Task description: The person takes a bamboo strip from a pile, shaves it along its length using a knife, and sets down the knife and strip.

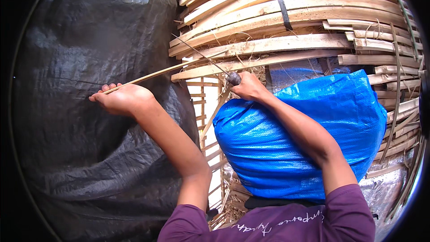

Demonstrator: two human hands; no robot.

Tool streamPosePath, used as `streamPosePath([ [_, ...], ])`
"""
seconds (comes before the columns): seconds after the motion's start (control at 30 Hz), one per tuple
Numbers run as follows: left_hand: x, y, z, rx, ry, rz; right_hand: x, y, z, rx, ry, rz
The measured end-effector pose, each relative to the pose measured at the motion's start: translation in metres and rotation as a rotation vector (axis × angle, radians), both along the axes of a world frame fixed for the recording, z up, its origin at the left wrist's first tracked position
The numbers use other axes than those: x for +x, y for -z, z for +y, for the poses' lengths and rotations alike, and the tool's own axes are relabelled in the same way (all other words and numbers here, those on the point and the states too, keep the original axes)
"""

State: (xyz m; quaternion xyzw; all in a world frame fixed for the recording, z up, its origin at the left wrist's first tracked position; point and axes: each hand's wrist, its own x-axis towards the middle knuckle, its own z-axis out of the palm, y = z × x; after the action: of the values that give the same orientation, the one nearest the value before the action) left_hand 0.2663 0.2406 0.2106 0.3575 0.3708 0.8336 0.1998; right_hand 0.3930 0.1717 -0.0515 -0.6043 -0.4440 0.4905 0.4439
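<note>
My left hand (122,98), palm turned up, is closed around the near end of a thin, pale bamboo strip (154,74). The strip slants up to the right and passes across a knife (202,55) seen nearly edge-on; I cannot tell whether the two touch. My right hand (249,87) grips the knife by its handle, mostly hidden in the fingers, with a dark rounded part showing beside them. The narrow blade points up and left. My right forearm passes over a blue tarp (304,125) spread across my lap.
A large black plastic sheet (80,130) hangs or lies along the left. Stacked split-bamboo slats (286,13), tied with dark bands, fill the far side and continue down the right. Between the sheet and tarp is a bamboo lattice (197,103) with shavings (235,206) below.
</note>
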Motion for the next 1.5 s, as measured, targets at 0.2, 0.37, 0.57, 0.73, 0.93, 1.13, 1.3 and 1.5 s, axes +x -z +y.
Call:
streamPosePath([
  [0.2, 0.013, 0.002, -0.005, 0.042, 0.019, 0.027, -0.013, -0.059, -0.016, 0.242, -0.079, 0.031],
  [0.37, 0.009, 0.001, -0.005, 0.094, 0.077, 0.053, -0.030, -0.083, -0.024, 0.499, -0.075, 0.126],
  [0.57, 0.000, 0.003, -0.005, 0.097, 0.088, 0.038, 0.006, 0.003, -0.004, -0.052, 0.008, -0.056],
  [0.73, 0.010, 0.006, -0.011, 0.145, 0.147, 0.062, 0.016, 0.001, -0.004, -0.092, 0.023, -0.100],
  [0.93, 0.002, 0.005, -0.007, 0.199, 0.214, 0.075, -0.009, -0.062, -0.018, 0.345, -0.112, 0.010],
  [1.13, -0.016, 0.007, 0.003, 0.146, 0.173, 0.020, 0.002, 0.016, -0.002, -0.031, 0.031, 0.011],
  [1.3, -0.030, 0.010, 0.006, 0.163, 0.207, 0.021, 0.018, 0.054, -0.004, -0.222, 0.116, -0.085],
  [1.5, -0.043, 0.009, 0.009, 0.180, 0.189, 0.006, -0.001, 0.004, 0.000, 0.089, -0.073, -0.159],
])
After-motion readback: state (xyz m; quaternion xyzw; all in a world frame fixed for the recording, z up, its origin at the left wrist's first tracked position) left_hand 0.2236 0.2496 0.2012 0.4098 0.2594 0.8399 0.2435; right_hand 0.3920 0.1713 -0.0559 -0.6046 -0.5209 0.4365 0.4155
